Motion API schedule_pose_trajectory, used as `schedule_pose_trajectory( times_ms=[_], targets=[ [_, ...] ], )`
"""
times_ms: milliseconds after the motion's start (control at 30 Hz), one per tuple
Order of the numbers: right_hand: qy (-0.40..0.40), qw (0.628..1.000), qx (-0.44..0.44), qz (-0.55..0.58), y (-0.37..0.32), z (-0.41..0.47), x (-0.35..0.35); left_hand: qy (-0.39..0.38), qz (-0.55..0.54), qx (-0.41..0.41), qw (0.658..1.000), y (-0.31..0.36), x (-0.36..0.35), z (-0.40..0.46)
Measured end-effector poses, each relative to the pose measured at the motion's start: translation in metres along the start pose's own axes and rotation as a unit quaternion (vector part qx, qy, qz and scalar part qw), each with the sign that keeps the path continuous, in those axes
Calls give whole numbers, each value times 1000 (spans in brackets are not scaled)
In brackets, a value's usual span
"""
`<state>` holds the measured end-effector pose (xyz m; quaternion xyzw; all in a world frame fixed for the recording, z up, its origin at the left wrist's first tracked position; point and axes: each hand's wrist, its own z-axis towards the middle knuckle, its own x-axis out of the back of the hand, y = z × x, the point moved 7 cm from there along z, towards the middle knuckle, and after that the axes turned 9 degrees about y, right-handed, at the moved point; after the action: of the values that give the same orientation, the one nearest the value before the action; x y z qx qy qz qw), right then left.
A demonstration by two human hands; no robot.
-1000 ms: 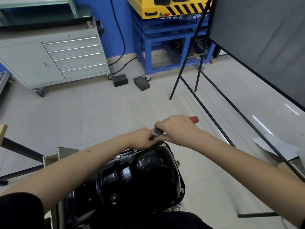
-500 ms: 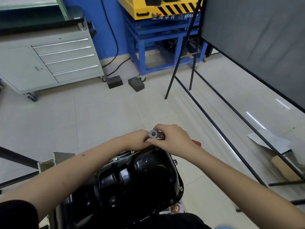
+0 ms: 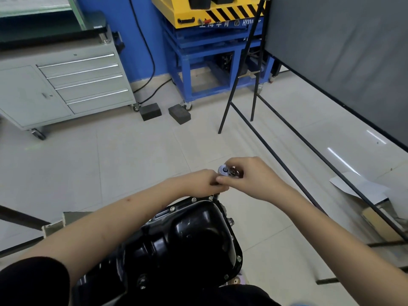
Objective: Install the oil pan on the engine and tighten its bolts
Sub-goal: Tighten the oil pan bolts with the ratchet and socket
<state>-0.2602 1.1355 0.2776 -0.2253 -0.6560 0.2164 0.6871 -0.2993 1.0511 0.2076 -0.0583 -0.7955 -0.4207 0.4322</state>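
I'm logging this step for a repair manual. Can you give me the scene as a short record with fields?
setting: workshop, tiled floor
work piece: black oil pan, seated, bolts visible along its rim
tool: ratchet head above the pan's far edge
left hand: fingers curled just below the ratchet head
right hand: grips the ratchet
background: grey cabinet, blue stand, two dark blocks

Glossy black oil pan [image 3: 194, 237], silver bolts [image 3: 193, 199]

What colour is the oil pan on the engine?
Glossy black; the oil pan shows best in the head view.
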Motion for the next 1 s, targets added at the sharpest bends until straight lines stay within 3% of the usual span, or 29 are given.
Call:
schedule_pose_trajectory(
  times_ms=[567,767,833,1000],
  targets=[
    [-25,999,-4,19,5,-3,-16,-29,29,12,999,-12,-8,2],
    [16,998,-50,-17,8,-4,-16,67,98,-6,993,-5,2,3],
    [17,997,-19,-75,2,-3,-15,69,118,-19,990,-3,2,0],
    [-63,967,159,-188,-20,-1,-14,0,118,-46,992,0,-3,-6]
  ],
)
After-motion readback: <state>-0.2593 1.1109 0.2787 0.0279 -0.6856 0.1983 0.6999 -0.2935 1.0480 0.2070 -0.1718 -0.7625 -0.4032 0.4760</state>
